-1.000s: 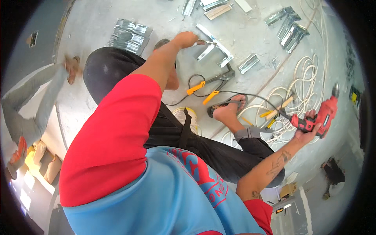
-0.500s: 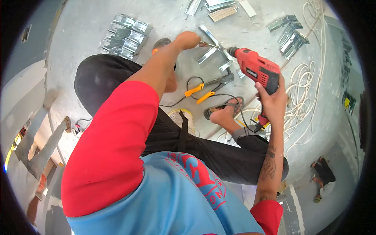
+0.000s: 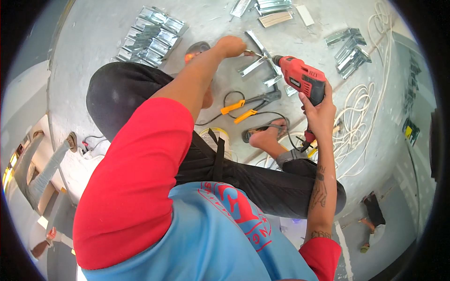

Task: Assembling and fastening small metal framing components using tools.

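Red power drill point(image 3: 302, 79) gripped in closed right hand point(image 3: 318, 114), nose aimed at bent silver metal bracket point(image 3: 255, 63) on grey concrete floor point(image 3: 93, 37), left hand point(image 3: 231, 46) pinching it steady for drilling.

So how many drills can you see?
1. The red drill is in the right hand, its tip close to the metal pieces that the left hand touches on the floor. Others may be hidden.
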Action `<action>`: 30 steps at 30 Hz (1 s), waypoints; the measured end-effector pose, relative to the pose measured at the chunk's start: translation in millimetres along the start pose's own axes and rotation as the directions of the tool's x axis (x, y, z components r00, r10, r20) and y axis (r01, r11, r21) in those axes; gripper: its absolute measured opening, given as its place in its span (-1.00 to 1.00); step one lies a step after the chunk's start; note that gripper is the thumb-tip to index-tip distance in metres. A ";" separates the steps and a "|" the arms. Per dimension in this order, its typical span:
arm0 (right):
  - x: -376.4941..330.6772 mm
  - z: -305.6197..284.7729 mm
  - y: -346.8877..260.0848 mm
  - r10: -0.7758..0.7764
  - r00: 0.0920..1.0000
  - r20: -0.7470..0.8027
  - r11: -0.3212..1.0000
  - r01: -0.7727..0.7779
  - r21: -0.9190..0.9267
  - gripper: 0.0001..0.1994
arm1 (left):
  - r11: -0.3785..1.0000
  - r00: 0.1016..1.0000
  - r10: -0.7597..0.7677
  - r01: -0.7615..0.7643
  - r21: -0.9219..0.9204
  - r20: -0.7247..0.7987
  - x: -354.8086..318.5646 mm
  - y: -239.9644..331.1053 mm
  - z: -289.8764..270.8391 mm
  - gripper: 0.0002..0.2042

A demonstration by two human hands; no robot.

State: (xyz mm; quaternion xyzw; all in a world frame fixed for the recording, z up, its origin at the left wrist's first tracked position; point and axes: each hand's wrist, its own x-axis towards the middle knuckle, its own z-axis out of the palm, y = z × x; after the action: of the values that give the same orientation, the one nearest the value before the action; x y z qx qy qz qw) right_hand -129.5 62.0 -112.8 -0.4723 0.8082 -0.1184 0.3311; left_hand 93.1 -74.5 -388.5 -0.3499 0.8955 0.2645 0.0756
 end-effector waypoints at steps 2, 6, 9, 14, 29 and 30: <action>1.3 2.2 3.6 -0.067 0.997 -0.048 0.998 0.067 0.010 -0.32 | 1.000 1.000 0.003 -0.003 -0.018 -0.019 0.2 2.6 -1.7 -0.82; 3.8 5.5 3.2 -0.010 1.000 -0.008 1.000 0.010 -0.020 -0.32 | 0.999 0.999 0.036 -0.036 0.003 -0.035 -0.7 -1.4 -0.6 -0.81; 3.9 7.6 5.5 0.028 1.000 0.002 0.999 -0.028 -0.015 -0.33 | 0.999 0.998 0.039 -0.039 0.008 -0.048 -0.8 -2.8 0.8 -0.81; 5.4 9.6 11.7 -0.045 0.999 -0.022 0.999 0.045 -0.027 -0.31 | 1.000 0.999 0.016 -0.016 -0.004 -0.032 -1.7 2.5 -2.1 -0.82; 8.9 8.0 -1.5 -0.031 1.000 -0.002 0.992 0.031 -0.119 -0.35 | 1.000 0.999 0.017 -0.018 -0.025 -0.049 -6.4 6.5 -8.8 -0.82; 10.2 7.8 -6.2 -0.037 0.999 0.003 0.992 0.037 -0.118 -0.35 | 1.000 0.998 0.022 -0.023 -0.021 -0.065 -7.3 4.6 -7.7 -0.82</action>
State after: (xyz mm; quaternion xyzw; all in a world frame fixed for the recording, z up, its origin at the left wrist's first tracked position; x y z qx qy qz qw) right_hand -123.6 51.1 -119.8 -0.5060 0.8048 -0.0763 0.3006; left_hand 95.9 -71.5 -377.7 -0.3491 0.8984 0.2637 0.0396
